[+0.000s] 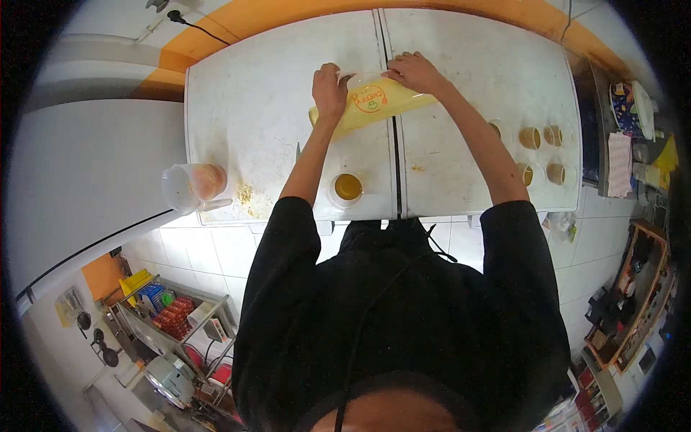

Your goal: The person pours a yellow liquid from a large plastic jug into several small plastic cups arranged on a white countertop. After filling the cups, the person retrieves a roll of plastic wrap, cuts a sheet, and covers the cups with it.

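Note:
My left hand [330, 92] and my right hand [413, 73] grip the upper edge of a yellow, printed plastic pouch [371, 104] lying across the top middle of the white table [259, 86]. Its filling looks like yellow liquid. A thin metal blade [298, 150] shows beside my left forearm. Below the pouch, near the front edge, stands a cup [348, 187] with golden-brown contents. Several similar cups [530, 138] stand on the right, one partly hidden by my right forearm.
A clear plastic jug [183, 189] with orange contents stands at the left front. A dark seam splits the tabletop. A white surface [90, 165] adjoins the left, a shelf [619, 169] with trays and cloths the right. A metal trolley [201, 320] is at lower left.

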A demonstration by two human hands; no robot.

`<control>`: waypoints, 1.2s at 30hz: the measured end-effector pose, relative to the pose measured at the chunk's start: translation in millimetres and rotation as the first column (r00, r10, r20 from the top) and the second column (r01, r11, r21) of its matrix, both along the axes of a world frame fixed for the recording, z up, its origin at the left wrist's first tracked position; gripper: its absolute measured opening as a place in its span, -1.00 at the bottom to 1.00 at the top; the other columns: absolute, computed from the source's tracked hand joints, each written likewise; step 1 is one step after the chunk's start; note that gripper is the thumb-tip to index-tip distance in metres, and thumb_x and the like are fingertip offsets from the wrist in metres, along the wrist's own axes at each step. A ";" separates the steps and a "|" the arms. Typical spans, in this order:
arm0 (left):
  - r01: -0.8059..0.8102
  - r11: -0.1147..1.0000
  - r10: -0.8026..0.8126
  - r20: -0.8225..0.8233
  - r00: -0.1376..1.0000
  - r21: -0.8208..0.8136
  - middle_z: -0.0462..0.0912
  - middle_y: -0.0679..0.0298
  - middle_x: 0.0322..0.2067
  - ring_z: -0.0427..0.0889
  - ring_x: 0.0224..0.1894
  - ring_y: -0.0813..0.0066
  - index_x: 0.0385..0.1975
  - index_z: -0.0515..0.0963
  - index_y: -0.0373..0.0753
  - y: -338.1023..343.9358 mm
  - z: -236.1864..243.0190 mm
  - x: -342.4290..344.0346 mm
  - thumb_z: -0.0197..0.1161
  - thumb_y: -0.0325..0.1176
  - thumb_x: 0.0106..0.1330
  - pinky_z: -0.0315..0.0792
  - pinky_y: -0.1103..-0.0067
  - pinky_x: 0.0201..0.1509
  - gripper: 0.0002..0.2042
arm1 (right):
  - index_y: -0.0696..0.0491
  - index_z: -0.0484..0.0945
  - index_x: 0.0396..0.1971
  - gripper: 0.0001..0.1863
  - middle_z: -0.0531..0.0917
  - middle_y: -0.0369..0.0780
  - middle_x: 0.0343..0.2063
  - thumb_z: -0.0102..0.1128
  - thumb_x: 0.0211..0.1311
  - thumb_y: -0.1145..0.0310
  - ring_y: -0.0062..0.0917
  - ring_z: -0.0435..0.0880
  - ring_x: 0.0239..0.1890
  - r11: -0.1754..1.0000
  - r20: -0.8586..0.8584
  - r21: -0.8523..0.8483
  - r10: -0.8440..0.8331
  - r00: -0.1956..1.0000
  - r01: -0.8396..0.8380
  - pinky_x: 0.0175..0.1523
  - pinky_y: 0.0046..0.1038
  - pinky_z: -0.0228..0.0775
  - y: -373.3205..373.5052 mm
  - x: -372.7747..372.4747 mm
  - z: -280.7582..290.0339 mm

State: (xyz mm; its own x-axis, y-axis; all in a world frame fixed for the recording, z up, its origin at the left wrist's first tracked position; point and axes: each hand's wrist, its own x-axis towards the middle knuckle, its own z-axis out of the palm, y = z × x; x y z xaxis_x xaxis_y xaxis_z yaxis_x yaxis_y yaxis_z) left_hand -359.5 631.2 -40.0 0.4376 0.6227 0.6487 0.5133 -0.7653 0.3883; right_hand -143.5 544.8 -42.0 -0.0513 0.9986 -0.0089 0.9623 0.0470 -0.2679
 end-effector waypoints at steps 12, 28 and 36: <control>0.186 0.662 -0.102 0.158 0.982 -0.726 0.17 0.47 -0.78 0.05 -0.66 0.71 -0.77 0.17 -0.19 21.4 38.8 -61.8 0.46 -0.39 -0.04 0.05 0.62 -0.65 -0.55 | -0.05 0.50 -0.46 -0.60 0.49 -0.17 -0.74 0.03 0.19 -0.11 -0.28 0.52 -0.60 0.950 0.236 0.304 -0.142 0.961 0.066 -0.44 -0.29 0.33 -17.1 -48.1 -3.2; 0.419 0.612 -0.415 0.178 0.892 -0.671 0.15 0.56 -0.71 0.08 -0.63 0.76 -0.73 0.18 -0.13 40.8 87.0 -112.7 0.50 -0.28 -0.08 0.06 0.71 -0.57 -0.53 | -0.11 0.51 -0.23 -0.78 0.56 -0.25 -0.72 0.07 0.26 0.10 -0.32 0.54 -0.70 0.919 -0.047 0.343 -0.192 0.980 0.197 -0.57 -0.35 0.34 -25.6 -83.0 38.3; 0.362 0.618 -0.357 0.161 0.920 -0.698 0.08 0.58 -0.76 0.04 -0.65 0.77 -0.77 0.13 -0.12 12.0 105.9 -137.1 0.48 -0.16 -0.03 0.01 0.71 -0.61 -0.48 | -0.13 0.50 -0.23 -0.84 0.56 -0.26 -0.70 0.07 0.25 0.19 -0.36 0.55 -0.69 0.881 0.007 0.461 -0.123 0.992 0.106 -0.58 -0.38 0.33 -43.7 -103.5 54.3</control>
State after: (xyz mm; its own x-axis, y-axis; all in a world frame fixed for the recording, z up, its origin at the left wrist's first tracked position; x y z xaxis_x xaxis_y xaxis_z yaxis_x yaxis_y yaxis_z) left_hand -496.6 643.1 65.9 0.7250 0.6831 0.0883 0.2534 -0.3837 0.8880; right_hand -247.0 501.1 12.3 0.0555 0.8902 0.4521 0.9767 0.0457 -0.2098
